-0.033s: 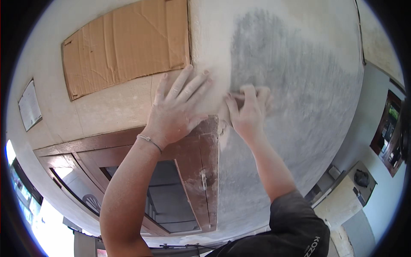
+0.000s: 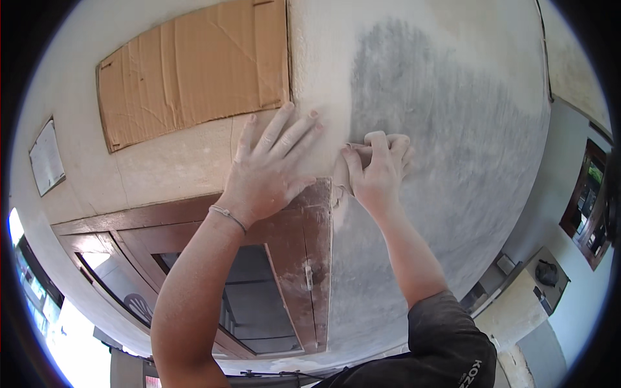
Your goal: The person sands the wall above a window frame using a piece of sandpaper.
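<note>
Plaster grey and pale fills the wall [image 2: 453,142], and the left hand [image 2: 268,171] lies flat against it, fingers spread wide above the wooden frame [image 2: 304,246]. Just beside it the right hand [image 2: 375,171] curls tight on what may be a sanding pad [image 2: 341,176], pressed to the corner; cardboard [image 2: 194,71] sits above.

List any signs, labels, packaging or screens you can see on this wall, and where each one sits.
Flattened cardboard sheet: brown, roughly rectangular, fixed flat on the wall above the left hand.
Pale board or notice: small whitish rectangle, far left on the wall; too blurred to tell more.
No screens show.
</note>
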The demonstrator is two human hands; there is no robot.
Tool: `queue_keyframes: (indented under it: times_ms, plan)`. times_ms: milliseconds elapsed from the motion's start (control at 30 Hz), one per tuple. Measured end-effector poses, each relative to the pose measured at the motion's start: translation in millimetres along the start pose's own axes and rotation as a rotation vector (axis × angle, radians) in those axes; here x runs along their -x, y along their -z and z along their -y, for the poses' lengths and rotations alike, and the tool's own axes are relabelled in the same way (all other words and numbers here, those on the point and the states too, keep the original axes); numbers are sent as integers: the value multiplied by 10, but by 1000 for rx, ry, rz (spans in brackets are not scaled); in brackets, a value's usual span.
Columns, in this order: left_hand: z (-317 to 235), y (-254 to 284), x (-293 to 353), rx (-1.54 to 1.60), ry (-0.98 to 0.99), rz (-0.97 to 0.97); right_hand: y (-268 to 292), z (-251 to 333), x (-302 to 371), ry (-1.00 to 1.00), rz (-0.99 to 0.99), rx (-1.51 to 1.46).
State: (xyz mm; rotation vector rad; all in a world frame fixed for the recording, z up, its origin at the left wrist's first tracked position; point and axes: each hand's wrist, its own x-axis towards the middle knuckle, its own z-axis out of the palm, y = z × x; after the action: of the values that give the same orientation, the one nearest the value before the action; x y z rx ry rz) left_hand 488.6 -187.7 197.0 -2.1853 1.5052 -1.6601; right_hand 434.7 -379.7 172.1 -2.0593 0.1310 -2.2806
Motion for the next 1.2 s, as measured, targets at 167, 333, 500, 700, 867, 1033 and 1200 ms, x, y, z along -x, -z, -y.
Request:
queue_keyframes:
  times_ms: [167, 333, 500, 700, 867, 1033, 1200]
  plan:
    - [-91, -6, -67, 7, -13, 2, -149, -77, -1017, 49, -162, 117]
    - [-10, 9, 23, -21, 12, 27, -79, -13, -293, 34, -25, 41]
    - [-68, 15, -20, -19, -14, 9, 13, -34, -354, 109, -47, 64]
    - [-65, 15, -34, -27, 2, 22, -195, 117, -1064, -3, -124, 76]
    - [-64, 0, -25, -22, 3, 25, -21, -75, -31, 82, -18, 0]
    - [-87, -5, -76, -10, -35, -4, -199, 30, -1234, 103, -174, 90]
    - [-5, 15, 15, -32, 2, 6, -130, 45, -536, 88, -50, 39]
